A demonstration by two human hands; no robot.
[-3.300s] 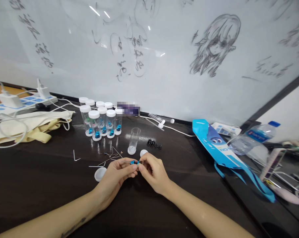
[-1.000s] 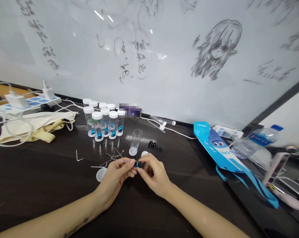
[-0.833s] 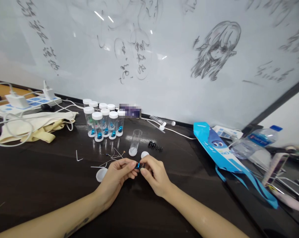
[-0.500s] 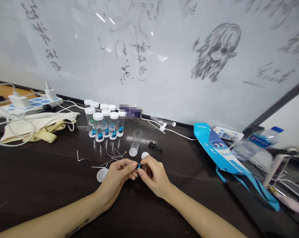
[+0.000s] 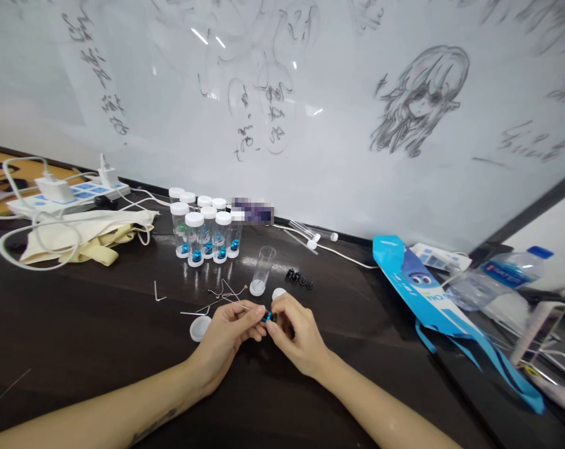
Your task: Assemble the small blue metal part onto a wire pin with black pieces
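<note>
Between my two hands is a small blue and black part (image 5: pixel 269 317). My left hand (image 5: pixel 233 327) pinches it from the left, with a thin metal rod or wire along its fingertips. The fingers of my right hand (image 5: pixel 296 330) close on its right side. Just behind my hands stands an uncapped clear tube (image 5: pixel 262 272), with a white cap (image 5: pixel 279 293) close to my right fingertips. Several black pieces (image 5: pixel 299 279) lie to the right of the tube. Beside my left hand are an upturned white cap (image 5: pixel 200 328) and thin wires (image 5: pixel 224 293).
Several white-capped tubes (image 5: pixel 195 240) with blue parts inside stand behind on the left. An L-shaped key (image 5: pixel 158 292) lies before them. A cream cloth bag (image 5: pixel 90 234) and power strip (image 5: pixel 83 190) are far left. A blue package (image 5: pixel 416 280) and bottle (image 5: pixel 514 268) lie right.
The whole view has shifted, so everything on the table appears slightly farther right. Both hands keep their hold on the blue and black part, with hardly any change in the fingers.
</note>
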